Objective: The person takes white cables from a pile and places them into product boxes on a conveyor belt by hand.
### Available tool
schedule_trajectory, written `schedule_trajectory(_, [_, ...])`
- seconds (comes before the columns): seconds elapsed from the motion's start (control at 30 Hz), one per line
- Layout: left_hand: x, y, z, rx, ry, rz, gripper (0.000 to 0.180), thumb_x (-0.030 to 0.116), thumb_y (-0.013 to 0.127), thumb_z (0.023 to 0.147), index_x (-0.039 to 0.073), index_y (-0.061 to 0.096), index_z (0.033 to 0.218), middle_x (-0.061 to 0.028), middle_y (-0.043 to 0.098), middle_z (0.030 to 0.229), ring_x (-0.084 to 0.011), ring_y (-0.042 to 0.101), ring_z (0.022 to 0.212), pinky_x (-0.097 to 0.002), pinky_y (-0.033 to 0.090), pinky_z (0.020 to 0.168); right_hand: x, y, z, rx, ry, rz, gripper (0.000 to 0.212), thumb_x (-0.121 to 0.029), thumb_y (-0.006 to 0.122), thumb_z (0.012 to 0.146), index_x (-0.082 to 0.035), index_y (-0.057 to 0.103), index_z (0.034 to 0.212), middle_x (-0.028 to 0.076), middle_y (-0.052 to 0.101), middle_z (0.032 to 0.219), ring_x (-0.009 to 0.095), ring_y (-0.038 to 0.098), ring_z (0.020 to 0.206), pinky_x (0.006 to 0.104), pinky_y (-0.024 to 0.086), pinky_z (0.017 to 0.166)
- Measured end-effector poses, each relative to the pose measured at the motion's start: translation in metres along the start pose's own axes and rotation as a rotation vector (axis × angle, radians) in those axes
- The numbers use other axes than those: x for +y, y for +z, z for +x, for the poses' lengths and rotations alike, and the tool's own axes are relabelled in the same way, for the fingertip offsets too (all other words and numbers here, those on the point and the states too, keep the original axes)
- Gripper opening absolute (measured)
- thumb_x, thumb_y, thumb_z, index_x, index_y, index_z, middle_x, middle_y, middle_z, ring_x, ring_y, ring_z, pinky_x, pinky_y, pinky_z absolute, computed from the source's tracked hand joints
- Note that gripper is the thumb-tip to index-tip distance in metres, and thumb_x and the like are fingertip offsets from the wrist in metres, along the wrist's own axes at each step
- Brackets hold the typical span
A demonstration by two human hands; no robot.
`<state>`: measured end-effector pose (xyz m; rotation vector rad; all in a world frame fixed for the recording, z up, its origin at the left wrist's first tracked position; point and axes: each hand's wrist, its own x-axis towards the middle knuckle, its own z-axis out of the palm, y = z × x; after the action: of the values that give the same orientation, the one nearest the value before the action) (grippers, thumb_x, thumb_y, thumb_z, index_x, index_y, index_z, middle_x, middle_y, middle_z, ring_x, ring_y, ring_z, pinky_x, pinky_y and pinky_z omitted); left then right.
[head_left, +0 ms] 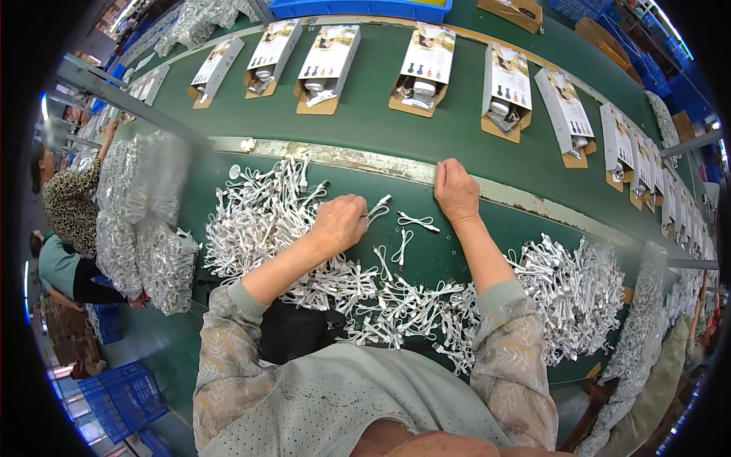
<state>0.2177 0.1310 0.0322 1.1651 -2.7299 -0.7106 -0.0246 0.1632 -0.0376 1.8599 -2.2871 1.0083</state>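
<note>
My left hand [341,223] is closed on a bundled white USB cable [378,207], whose end sticks out to the right of the fingers. Beneath that hand spreads a big heap of white cables [255,225]. My right hand [457,190] rests at the worn pale rail [365,161] along the conveyor, its fingers curled; what they hold, if anything, is hidden. Between the hands, two loose cable bundles [418,222] lie on the green table [442,259]. A second heap of cables [571,293] sits to the right of my right forearm.
Beyond the rail, a green conveyor [251,122] carries a row of open white boxes [426,57] with brown flaps and white devices inside. Plastic bags of cables [145,206] hang at the left. A black cloth item [297,331] lies near my body. Two other people [72,194] are at the far left.
</note>
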Motion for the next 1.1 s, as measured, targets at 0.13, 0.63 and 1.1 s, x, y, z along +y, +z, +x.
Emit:
schedule_trajectory(0.13, [-0.026,-0.024,0.023,0.014,-0.264,0.031,0.012,0.017,0.062,0.074,0.005,0.062,0.076,-0.0128,0.065,0.071,-0.0309,0.063,0.067,-0.0401,0.05,0.063,-0.003,-0.004,0.0,0.015,-0.003,0.011,0.013,-0.017,0.055,0.086,-0.008,0.05,0.079,0.011,0.057,0.072,0.031,0.059,0.063,0.0371,0.049,0.052])
schedule_trajectory(0.63, [-0.064,0.001,0.221,0.359,-0.364,0.027,0.022,0.016,0.055,0.076,0.0,0.065,0.088,-0.0224,0.064,0.088,-0.0389,0.062,0.084,-0.0438,0.05,0.076,-0.004,-0.006,-0.002,-0.006,0.013,-0.001,0.012,-0.016,0.057,0.085,-0.007,0.05,0.08,0.011,0.056,0.069,0.03,0.059,0.058,0.0364,0.049,0.05])
schedule_trajectory(1.1, [0.03,0.039,0.034,-0.079,0.213,0.031,0.015,0.016,0.061,0.071,0.004,0.055,0.079,-0.0137,0.058,0.081,-0.0317,0.061,0.075,-0.0404,0.052,0.06,0.003,-0.012,-0.004,-0.05,0.027,0.07,0.009,-0.015,0.052,0.087,-0.006,0.052,0.086,0.015,0.058,0.077,0.037,0.058,0.068,0.0437,0.048,0.058])
